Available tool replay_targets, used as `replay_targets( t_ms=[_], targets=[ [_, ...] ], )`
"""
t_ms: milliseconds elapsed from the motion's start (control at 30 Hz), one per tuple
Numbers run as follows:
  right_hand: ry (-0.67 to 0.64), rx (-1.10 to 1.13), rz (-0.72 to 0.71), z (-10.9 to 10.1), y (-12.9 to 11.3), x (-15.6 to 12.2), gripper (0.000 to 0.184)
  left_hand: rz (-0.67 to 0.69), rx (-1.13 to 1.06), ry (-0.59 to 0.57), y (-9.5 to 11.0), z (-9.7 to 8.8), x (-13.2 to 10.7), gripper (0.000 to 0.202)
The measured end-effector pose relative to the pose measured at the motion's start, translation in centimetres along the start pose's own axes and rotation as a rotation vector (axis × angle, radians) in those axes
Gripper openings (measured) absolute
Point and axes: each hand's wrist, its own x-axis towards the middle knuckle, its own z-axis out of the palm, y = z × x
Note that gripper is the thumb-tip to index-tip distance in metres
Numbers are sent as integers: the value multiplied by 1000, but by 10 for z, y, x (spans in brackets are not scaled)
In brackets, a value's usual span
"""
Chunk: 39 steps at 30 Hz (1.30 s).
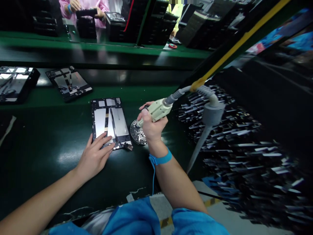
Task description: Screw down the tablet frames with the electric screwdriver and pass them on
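An opened tablet housing point(119, 122) with black edges and bright metal panels lies flat on the green bench. My left hand point(95, 158) rests on its lower left part, fingers spread. A small connector piece point(128, 146) sticks out at the housing's lower right corner. My right hand point(153, 127), with a blue strap at the wrist, grips a cream electric screwdriver point(158, 110). The tool's tip points down at a round metal screw tray point(137, 135) full of holes, right of the housing. Whether the tip touches a screw I cannot tell.
Another opened housing point(70, 81) and a stack point(17, 83) lie at the back left. A grey cable with a hanging nozzle point(213, 112) is at right, before racks of dark parts point(254, 156). Across the raised green shelf point(117, 49), a person in pink point(85, 13) handles a black part.
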Motion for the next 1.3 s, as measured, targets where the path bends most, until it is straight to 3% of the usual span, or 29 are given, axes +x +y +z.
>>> replay_targets(
  t_ms=[433, 633, 700, 767, 833, 900, 1300],
  targets=[
    [-3, -23, 37, -3, 8, 2, 26, -4, -7, 8, 1, 0, 0, 28],
    [51, 100, 5, 7, -29, -5, 19, -51, -53, 22, 4, 2, 2, 35],
    [-23, 188, 26, 15, -47, -20, 19, -58, -71, 19, 4, 3, 2, 37],
    [-181, 266, 73, 22, -58, -40, 21, -55, -84, 11, 3, 2, 2, 38],
    [-332, 325, 98, 28, -61, -58, 24, -53, -94, -2, 2, 1, 3, 40],
    [-402, 345, 102, 31, -58, -69, 28, -57, -105, -20, 2, -1, 3, 41],
    [-414, 230, 165, 34, -50, -76, 29, -38, -100, 22, 1, 1, 4, 42]
  ],
)
